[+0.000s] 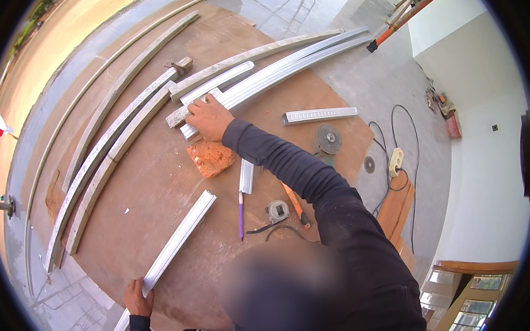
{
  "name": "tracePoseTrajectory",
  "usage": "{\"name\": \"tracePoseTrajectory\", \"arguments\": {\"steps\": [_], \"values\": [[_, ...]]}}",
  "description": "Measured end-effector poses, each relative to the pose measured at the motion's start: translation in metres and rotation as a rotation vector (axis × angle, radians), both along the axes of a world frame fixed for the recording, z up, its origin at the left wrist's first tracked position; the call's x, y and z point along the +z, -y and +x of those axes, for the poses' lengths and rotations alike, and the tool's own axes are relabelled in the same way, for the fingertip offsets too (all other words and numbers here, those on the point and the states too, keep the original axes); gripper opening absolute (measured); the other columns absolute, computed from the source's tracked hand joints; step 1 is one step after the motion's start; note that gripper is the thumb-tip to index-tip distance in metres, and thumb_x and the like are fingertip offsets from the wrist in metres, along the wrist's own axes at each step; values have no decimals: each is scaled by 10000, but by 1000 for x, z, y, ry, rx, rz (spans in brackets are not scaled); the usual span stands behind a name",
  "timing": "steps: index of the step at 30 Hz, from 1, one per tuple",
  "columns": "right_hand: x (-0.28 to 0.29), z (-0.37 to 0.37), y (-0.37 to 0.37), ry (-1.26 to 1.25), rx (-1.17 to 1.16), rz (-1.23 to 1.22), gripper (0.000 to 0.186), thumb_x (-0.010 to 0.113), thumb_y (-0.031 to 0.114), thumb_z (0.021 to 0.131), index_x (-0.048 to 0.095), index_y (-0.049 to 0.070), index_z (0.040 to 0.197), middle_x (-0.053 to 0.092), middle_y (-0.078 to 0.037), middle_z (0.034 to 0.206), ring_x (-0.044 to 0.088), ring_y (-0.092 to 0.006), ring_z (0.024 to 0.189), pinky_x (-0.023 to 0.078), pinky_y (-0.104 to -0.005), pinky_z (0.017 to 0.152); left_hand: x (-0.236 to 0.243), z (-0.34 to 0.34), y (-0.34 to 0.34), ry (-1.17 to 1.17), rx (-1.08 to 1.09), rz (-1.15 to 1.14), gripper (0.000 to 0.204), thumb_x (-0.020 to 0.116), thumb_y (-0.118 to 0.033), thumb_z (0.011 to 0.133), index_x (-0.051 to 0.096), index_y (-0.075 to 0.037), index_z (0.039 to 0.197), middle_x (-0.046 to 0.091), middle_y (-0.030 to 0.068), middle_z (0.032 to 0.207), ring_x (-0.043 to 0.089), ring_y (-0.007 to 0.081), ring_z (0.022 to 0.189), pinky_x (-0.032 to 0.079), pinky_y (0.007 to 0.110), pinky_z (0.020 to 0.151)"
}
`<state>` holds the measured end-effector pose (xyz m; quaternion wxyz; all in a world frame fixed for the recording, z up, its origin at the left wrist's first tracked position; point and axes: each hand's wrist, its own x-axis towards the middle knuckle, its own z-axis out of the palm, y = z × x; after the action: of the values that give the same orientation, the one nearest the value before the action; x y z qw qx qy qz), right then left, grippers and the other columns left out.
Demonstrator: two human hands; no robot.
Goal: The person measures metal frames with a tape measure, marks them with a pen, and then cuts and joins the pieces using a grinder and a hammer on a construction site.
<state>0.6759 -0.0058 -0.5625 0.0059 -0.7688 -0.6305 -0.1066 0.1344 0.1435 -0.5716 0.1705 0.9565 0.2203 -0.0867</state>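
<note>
My left hand (139,298), at the lower left, is closed around a long white metal profile (180,235) that slants up toward the middle of the board. My right arm reaches far forward. Its hand (209,118) has curled fingers gripping a short grey-white block (177,117), which lies across the near ends of several silvery metal profiles (273,75). Close below that hand sits a broken orange brick (210,158). Nearer to me are a short profile offcut (247,178), a purple pen (241,217), a tape measure (277,212) and an orange-handled tool (295,204).
Long weathered wooden battens (110,156) lie curving along the left. An angle grinder (327,141), a loose cutting disc (369,165) and a perforated profile piece (320,115) are on the right. Beyond them, cables run to a power strip (396,161) near wooden planks (396,207).
</note>
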Motion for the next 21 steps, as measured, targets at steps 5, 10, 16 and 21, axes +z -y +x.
{"name": "tracePoseTrajectory", "arguments": {"steps": [5, 10, 16, 21], "values": [[-3, 101, 102, 11, -406, -40, 242, 691, 85, 759, 685, 154, 991, 610, -46, 1031, 579, -234, 1087, 414, -447, 913, 2, 15, -4, -48, -43, -3, 464, 758, -124, 687, 611, -79, 1124, 600, 118, 960, 591, 342, 923, 473, 441, 779], [-10, 88, 108, 137, -587, 98, 250, 652, 102, 799, 688, 115, 1046, 651, -78, 1053, 609, -269, 1080, 472, -454, 882, 9, 21, -11, -55, -25, -8, 436, 755, -161, 717, 615, -76, 1122, 600, 117, 968, 598, 335, 932, 485, 438, 783], [-60, 21, 86, -866, -606, 84, 276, 640, 160, 863, 708, 1, 1079, 726, -204, 979, 707, -322, 878, 536, -398, 818, 34, 47, -18, -28, -38, -2, 414, 757, -180, 731, 622, -72, 1108, 603, 112, 958, 605, 337, 926, 492, 431, 780], [-66, -41, 40, -1078, -256, 317, 235, 654, 110, 866, 705, -38, 1042, 732, -166, 912, 712, -206, 878, 543, -336, 769, 63, 68, -30, -6, -46, 32, 404, 759, -188, 748, 627, -62, 1108, 622, 121, 962, 617, 346, 914, 498, 442, 775]]}}
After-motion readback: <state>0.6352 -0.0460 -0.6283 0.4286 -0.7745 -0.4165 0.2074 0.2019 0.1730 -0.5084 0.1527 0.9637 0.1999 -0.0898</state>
